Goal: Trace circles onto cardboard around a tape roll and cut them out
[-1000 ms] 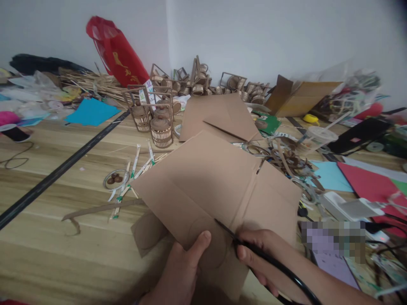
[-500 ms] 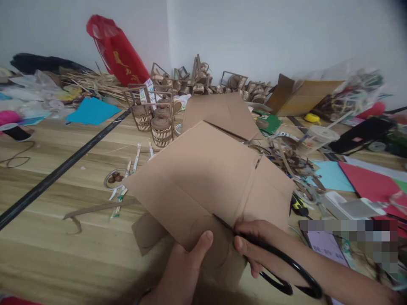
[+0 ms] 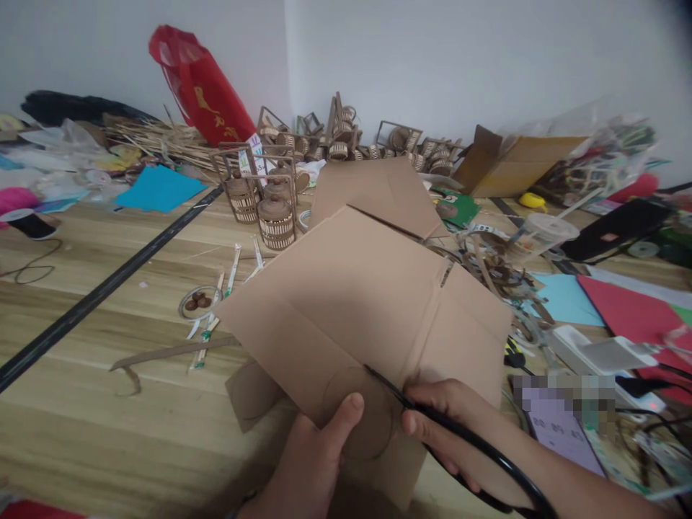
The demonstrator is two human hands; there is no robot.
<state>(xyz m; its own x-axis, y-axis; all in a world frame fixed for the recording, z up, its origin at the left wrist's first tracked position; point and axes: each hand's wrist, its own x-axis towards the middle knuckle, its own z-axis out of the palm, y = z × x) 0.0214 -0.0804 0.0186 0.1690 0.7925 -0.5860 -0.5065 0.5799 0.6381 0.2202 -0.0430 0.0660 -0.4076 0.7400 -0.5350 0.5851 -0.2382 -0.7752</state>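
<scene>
A large brown cardboard sheet (image 3: 367, 303) with fold creases is held up over the wooden floor. My left hand (image 3: 308, 468) grips its near edge, thumb on top beside a circle drawn on the card (image 3: 357, 414). In my right hand (image 3: 448, 425) are black-handled scissors (image 3: 465, 450); their blades lie in the card along the circle's upper right edge. Both hands are closed on what they hold.
A cut cardboard scrap (image 3: 251, 393) lies under the sheet. Small woven bamboo baskets (image 3: 273, 220) stand behind, with more cardboard (image 3: 378, 191), a red bag (image 3: 202, 90), blue paper (image 3: 156, 191), red paper (image 3: 632, 313) and a long black strip (image 3: 102, 292) across the floor.
The sheet lifted and tilted slightly, then settled back. The scissors stay in the cut along the circle, the handles having shifted a little; my left hand keeps its grip.
</scene>
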